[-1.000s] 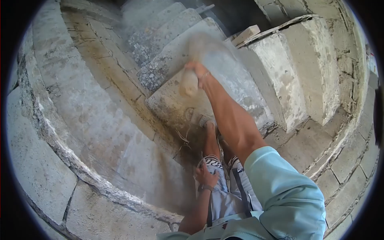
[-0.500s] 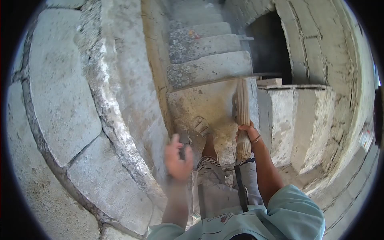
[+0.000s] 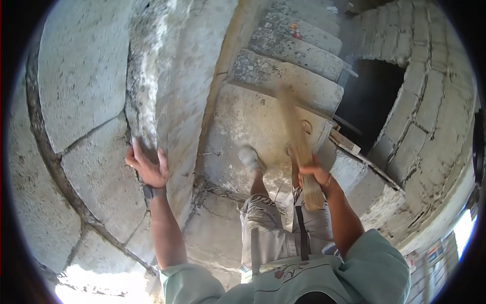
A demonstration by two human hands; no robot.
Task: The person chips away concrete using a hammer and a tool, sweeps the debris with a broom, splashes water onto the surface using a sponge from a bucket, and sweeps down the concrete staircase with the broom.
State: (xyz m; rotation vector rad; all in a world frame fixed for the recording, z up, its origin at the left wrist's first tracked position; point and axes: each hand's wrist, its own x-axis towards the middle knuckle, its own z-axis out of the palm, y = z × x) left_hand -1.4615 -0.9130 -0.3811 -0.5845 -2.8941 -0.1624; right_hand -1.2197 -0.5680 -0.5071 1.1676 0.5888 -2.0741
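Observation:
My right hand (image 3: 316,176) is closed around a straw-coloured, ribbed bundle (image 3: 297,137) that looks like a short hand broom. The bundle is tilted, its far end over the concrete landing and its near end by my right thigh; motion blurs it. On the left, my left hand (image 3: 149,167) has its fingers apart and holds nothing. It is at the edge of the block wall (image 3: 96,172), apparently resting on it. A dark watch (image 3: 153,191) is on the left wrist. My sandalled left foot (image 3: 249,158) stands on the landing (image 3: 243,116).
Concrete steps (image 3: 288,76) lead away beyond the landing, with a small red and yellow scrap (image 3: 294,30) on one. A dark opening (image 3: 369,96) lies right of them, with boards (image 3: 347,142) at its edge. Block walling (image 3: 420,96) curves around the right side.
My left hand has moved left and outward to the wall. The bundle has tilted, its far end swinging left, still in my right hand. My view has turned and my right foot now shows partly.

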